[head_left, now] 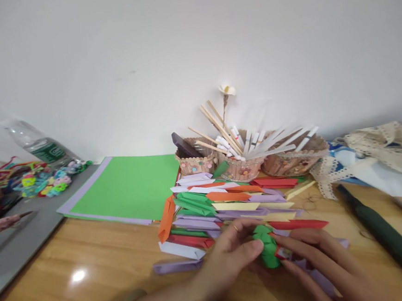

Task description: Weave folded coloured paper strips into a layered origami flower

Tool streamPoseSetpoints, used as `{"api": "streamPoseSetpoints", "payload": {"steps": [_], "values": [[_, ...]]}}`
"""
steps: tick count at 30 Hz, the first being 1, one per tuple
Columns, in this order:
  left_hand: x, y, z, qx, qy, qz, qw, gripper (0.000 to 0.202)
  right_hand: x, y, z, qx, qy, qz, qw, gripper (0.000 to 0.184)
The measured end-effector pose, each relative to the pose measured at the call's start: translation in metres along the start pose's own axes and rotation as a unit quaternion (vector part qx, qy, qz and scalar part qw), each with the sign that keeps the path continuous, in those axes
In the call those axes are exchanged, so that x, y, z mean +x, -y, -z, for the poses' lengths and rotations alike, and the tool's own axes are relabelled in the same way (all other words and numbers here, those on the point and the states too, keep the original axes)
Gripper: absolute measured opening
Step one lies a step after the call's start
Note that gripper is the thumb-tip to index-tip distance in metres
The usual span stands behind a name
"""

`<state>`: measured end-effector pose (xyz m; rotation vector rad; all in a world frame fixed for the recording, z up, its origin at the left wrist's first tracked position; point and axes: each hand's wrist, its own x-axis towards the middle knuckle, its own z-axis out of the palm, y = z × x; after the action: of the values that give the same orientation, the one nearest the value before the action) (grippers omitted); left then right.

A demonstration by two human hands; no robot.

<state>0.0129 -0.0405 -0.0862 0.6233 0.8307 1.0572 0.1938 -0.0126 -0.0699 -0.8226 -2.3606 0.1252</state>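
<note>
Between my two hands, low in the middle of the head view, is a green folded-paper piece (266, 247) with red and white paper at its right side. My left hand (230, 252) pinches it from the left, thumb on its front face. The fingers of my right hand (329, 258) close on its right side, around the red and white part, which they partly hide. Purple paper (317, 276) shows under my right hand. Just beyond lie many folded paper strips, among them an orange strip (167, 219), a red strip (304, 224) and a white strip (182, 250).
Green sheets (127, 188) lie left of the strips. Decorated baskets (246, 169) with sticks and pens stand by the wall. Left are a plastic bottle (44, 146), a grey board (30, 238) and another person's hand (1, 226). Right are lace (384, 140) and a dark green tool (385, 233).
</note>
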Motion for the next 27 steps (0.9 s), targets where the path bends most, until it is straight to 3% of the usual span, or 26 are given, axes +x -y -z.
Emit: {"api": "streamPoseSetpoints", "payload": {"steps": [4, 7, 10, 12, 14, 17, 18, 20, 22, 23, 25, 27], "values": [[-0.002, 0.0, 0.0, 0.023, 0.0, -0.016, 1.0, 0.037, -0.004, 0.001, -0.003, 0.001, -0.006, -0.028, 1.0, 0.028], [-0.004, -0.002, -0.001, 0.067, 0.021, -0.038, 0.997, 0.034, -0.005, 0.003, -0.009, -0.007, -0.034, -0.051, 0.998, 0.043], [-0.008, -0.005, -0.003, 0.144, 0.042, -0.057, 0.987, 0.038, -0.004, 0.003, -0.012, 0.021, 0.02, -0.06, 0.998, 0.049], [-0.012, -0.009, -0.007, 0.246, 0.031, -0.085, 0.965, 0.039, -0.004, 0.003, -0.012, 0.038, 0.041, -0.064, 0.996, 0.048], [-0.015, -0.018, -0.008, 0.401, 0.019, -0.138, 0.906, 0.039, -0.004, 0.003, -0.009, 0.045, 0.03, -0.074, 0.996, 0.046], [-0.015, -0.048, 0.002, 0.502, -0.049, -0.227, 0.833, 0.045, -0.003, 0.003, -0.003, 0.042, 0.002, -0.084, 0.996, 0.043], [-0.013, -0.063, 0.01, 0.528, -0.084, -0.28, 0.797, 0.039, -0.003, 0.003, -0.001, 0.038, -0.002, -0.085, 0.996, 0.042], [-0.006, -0.097, 0.031, 0.571, -0.164, -0.406, 0.694, 0.03, -0.002, 0.004, 0.001, 0.03, -0.002, -0.084, 0.996, 0.041], [0.006, -0.129, 0.056, 0.611, -0.219, -0.444, 0.618, 0.032, -0.001, 0.004, 0.001, 0.022, 0.003, -0.081, 0.996, 0.041], [0.013, -0.141, 0.068, 0.627, -0.223, -0.434, 0.607, 0.036, -0.001, 0.004, 0.0, 0.016, 0.005, -0.079, 0.997, 0.041], [0.027, -0.158, 0.087, 0.627, -0.208, -0.397, 0.637, 0.05, -0.002, 0.003, -0.002, 0.003, 0.006, -0.066, 0.998, 0.042], [0.041, -0.163, 0.097, 0.565, -0.215, -0.351, 0.715, 0.067, -0.003, 0.001, -0.004, -0.008, 0.007, -0.051, 0.999, 0.043]]}}
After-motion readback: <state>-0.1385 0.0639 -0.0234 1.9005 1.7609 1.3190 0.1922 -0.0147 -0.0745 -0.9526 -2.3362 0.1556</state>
